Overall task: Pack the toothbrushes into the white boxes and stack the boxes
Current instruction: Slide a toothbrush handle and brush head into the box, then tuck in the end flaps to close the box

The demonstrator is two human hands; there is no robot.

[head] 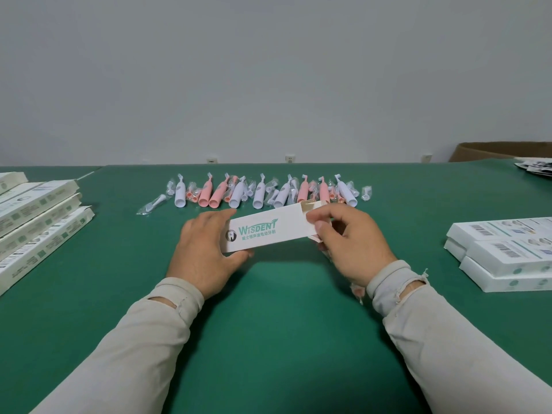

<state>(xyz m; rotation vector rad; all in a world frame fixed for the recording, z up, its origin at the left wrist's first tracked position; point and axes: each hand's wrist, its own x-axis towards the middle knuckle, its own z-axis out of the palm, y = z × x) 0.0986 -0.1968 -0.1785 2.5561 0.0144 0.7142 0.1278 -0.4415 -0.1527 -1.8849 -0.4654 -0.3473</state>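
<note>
A: We had the long white cardboard box (pixel 268 231) at the centre of the frame, lifted just above the green felt table (pixel 274 309). Our left hand (pixel 206 249) gripped its left end, thumb under, fingers curled over the top edge.

B: And our right hand (pixel 346 243) pinched the right end, where the brown-lined flap (pixel 310 206) stood open. We judged this the closing step, or just before loading; we couldn't tell whether a brush was inside.

A: Next move called for tucking that flap squarely, without creasing it, then setting the box on the stack of white printed boxes (pixel 504 252) at the right edge.

B: The row of pink and white electric toothbrushes (pixel 268 191) lay above centre, well apart from our hands, many left to pack. Flat-lying white boxes (pixel 35 213) waited at the left edge.

A: Writing? "WISDENT" in green on the held box, Chinese characters beneath, too small for us to read surely. Barcodes on the right stack.
</note>
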